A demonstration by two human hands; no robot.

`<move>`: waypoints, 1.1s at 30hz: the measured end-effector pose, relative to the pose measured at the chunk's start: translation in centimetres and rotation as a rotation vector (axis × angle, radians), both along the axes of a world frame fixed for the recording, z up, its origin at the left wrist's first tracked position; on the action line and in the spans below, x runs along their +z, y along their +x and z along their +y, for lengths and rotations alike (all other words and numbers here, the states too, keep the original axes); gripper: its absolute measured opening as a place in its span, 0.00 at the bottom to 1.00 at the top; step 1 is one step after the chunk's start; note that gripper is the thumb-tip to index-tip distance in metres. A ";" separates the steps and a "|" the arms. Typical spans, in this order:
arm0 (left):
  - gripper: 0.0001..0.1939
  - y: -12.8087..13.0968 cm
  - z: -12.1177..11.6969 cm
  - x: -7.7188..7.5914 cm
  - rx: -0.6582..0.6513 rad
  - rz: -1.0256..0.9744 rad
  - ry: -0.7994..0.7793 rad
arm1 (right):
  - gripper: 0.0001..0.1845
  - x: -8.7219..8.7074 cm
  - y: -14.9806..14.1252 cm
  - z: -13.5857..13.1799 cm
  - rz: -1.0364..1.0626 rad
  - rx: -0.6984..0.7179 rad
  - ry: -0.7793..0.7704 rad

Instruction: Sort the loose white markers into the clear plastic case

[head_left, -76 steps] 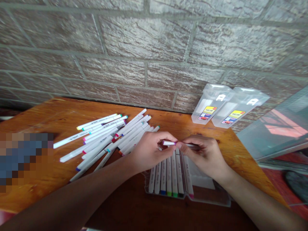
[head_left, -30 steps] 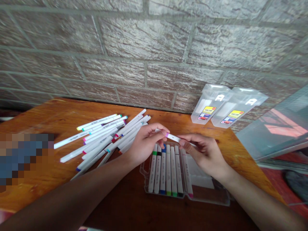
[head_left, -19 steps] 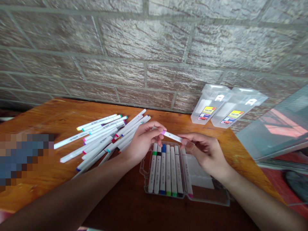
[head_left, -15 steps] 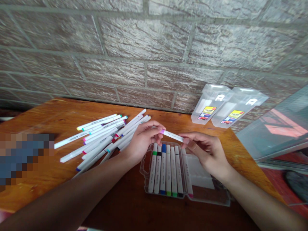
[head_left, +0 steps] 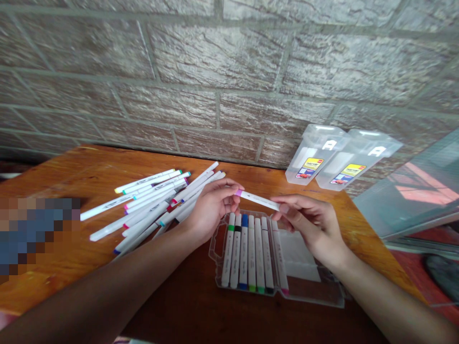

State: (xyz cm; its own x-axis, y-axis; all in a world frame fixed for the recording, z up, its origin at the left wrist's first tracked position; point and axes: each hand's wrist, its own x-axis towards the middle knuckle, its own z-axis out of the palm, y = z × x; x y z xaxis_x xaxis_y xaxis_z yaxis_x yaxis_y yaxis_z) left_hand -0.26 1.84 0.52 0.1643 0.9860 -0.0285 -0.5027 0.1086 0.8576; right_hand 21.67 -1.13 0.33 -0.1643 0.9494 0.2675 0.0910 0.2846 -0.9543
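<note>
Between my two hands is a white marker point(head_left: 260, 199) with a purple band near its left end. My left hand point(head_left: 215, 203) pinches the banded end, and my right hand point(head_left: 311, 222) grips the other end between thumb and fingers. Just below them lies an open clear plastic case point(head_left: 311, 296). Several white markers point(head_left: 247, 258) stand side by side in its left part, with green, black and blue among their colours. One with a pink tip lies along the hinge. A pale sheet point(head_left: 299, 258) shows in the right part, partly behind my right hand.
A loose pile of white markers point(head_left: 154, 205) with coloured ends lies left of my left hand. Two translucent upright containers point(head_left: 304, 162) with yellow labels stand at the back right, by the brick wall point(head_left: 179, 62). The wooden table point(head_left: 53, 191) ends on the right beside a glass panel.
The marker has shifted slightly between my hands, and my right hand has moved a little to the right. Both hands still hold it; the pile and case look the same.
</note>
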 end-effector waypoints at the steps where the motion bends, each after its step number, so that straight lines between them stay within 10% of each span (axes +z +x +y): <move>1: 0.02 0.0 0.0 0.0 0.000 -0.001 -0.001 | 0.13 0.0 0.0 0.0 0.005 0.007 -0.001; 33: 0.02 -0.2 0.1 -0.3 -0.022 -0.003 -0.009 | 0.14 -0.6 0.6 0.1 0.166 0.213 0.018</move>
